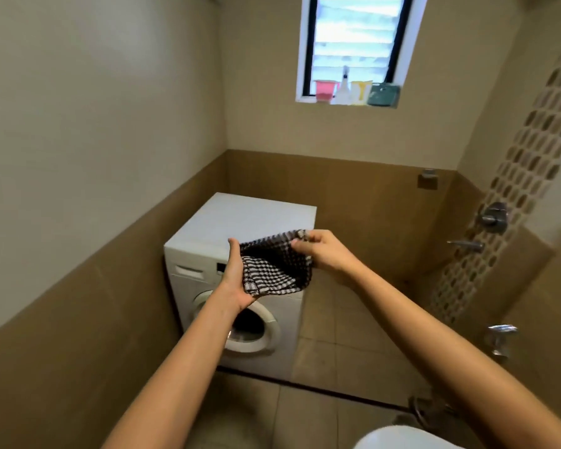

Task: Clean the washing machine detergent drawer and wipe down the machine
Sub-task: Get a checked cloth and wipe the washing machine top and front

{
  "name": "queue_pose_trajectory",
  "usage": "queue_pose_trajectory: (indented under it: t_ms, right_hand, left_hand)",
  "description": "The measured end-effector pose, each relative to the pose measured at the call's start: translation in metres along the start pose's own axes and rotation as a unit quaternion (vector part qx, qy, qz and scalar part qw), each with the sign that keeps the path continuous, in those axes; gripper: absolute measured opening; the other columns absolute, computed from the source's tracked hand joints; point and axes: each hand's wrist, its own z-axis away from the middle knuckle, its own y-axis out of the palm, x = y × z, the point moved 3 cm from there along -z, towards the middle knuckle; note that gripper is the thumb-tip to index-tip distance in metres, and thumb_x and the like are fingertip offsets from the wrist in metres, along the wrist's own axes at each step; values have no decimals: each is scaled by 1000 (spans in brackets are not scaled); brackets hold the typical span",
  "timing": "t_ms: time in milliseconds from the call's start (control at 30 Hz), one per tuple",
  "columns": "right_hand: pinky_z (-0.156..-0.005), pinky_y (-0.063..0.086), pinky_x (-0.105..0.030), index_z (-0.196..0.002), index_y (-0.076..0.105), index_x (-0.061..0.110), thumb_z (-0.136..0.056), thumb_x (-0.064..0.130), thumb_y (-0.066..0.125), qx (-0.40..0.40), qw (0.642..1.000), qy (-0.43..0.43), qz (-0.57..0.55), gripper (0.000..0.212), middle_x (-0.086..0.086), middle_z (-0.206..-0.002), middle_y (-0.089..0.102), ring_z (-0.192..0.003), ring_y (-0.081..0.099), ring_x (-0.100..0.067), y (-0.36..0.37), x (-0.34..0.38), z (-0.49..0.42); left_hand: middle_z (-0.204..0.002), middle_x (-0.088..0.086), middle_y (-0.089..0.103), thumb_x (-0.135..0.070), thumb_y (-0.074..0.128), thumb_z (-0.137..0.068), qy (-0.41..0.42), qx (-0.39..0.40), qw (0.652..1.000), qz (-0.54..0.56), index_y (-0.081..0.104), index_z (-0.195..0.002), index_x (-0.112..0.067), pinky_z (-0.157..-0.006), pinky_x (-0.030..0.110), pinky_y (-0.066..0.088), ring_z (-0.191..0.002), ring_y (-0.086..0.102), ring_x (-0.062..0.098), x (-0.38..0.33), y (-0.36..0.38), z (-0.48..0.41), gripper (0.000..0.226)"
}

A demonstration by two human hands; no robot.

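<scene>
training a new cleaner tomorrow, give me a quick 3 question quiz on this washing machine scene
1. True or false: the detergent drawer of the washing machine is pulled out.
2. Which hands hold the checked cloth? A left only, B right only, C both.
3. Fill in: the white bottle stands on the ___ sill.
Key: 1 false, it sits flush. 2 C, the left hand holds it and the right hand pinches a corner. 3 window.
</scene>
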Motion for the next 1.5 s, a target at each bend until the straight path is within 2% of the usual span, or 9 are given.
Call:
queue_pose_trajectory:
  t_ms: [167,300,467,633,833,967,1167,1267,1500]
  right_hand:
    - [-61,58,-32,-87,59,10,-94,17,51,-38,917,147,-369,13,-6,-79,63,-67,63,-17,29,-20,-38]
    - [-73,57,-36,-87,62,6,-90,30,55,28,888,167,-427,25,-8,-77,67,-71,66,-20,45,-47,-73]
    - [-73,55,-28,-113,60,1,-87,20,66,103,961,113,-230,33,-13,-104,64,-90,63,-20,73,-62,-136]
    - [-76,52,-34,-92,71,13,-90,36,62,-13,991,-55,122,25,-2,-93,71,-89,65,-18,87,-57,-211]
    - [-53,50,-29,-76,60,4,-94,28,57,-135,979,91,-123,31,-13,-73,62,-68,60,-25,46,-53,-336]
    - [-42,49,-24,-83,55,2,-97,20,53,-158,935,215,-235,23,-11,-75,60,-62,59,-19,36,-58,-387]
    - [-64,51,-31,-82,63,10,-89,30,64,43,987,152,28,22,-9,-82,64,-72,60,-19,71,-74,-418]
    - [-79,50,-32,-92,67,16,-80,39,72,163,959,103,208,26,-1,-92,68,-88,62,-16,92,-81,-427]
    - [-73,48,-31,-107,53,11,-66,34,85,77,969,100,212,57,-3,-100,61,-87,58,-15,110,-120,-453]
  left_hand:
    - [-113,19,69,-59,28,-99,35,-27,999,-6,54,-132,-5,-70,42,61,-103,65,34,-35,-48,0,69]
    - [-110,18,70,-57,25,-100,32,-49,998,-36,56,-129,-6,-68,38,61,-99,67,31,-58,-77,-20,67]
    - [-117,19,66,-55,24,-102,23,-80,994,-71,55,-129,-6,-77,43,55,-104,64,32,-81,-95,-70,64]
    - [-108,22,68,-50,27,-103,19,-116,992,-34,58,-127,-3,-79,45,51,-101,63,34,-109,-99,-144,61]
    - [-81,21,73,-38,31,-104,-1,-133,990,48,62,-102,1,-60,41,60,-88,63,35,-145,-103,-222,50]
    - [-92,25,66,-38,27,-105,-13,-164,981,99,56,-100,7,-83,50,48,-88,59,39,-161,-110,-265,53]
    - [-92,27,71,-36,29,-104,-34,-111,986,116,60,-111,2,-79,53,46,-97,59,40,-168,-113,-309,49]
    - [-112,25,68,-41,29,-104,-36,-97,991,89,62,-118,-3,-80,52,52,-102,62,38,-174,-127,-331,52]
    - [-111,16,67,-35,36,-104,-75,-67,994,-32,60,-125,-5,-101,45,43,-101,64,29,-185,-152,-372,44]
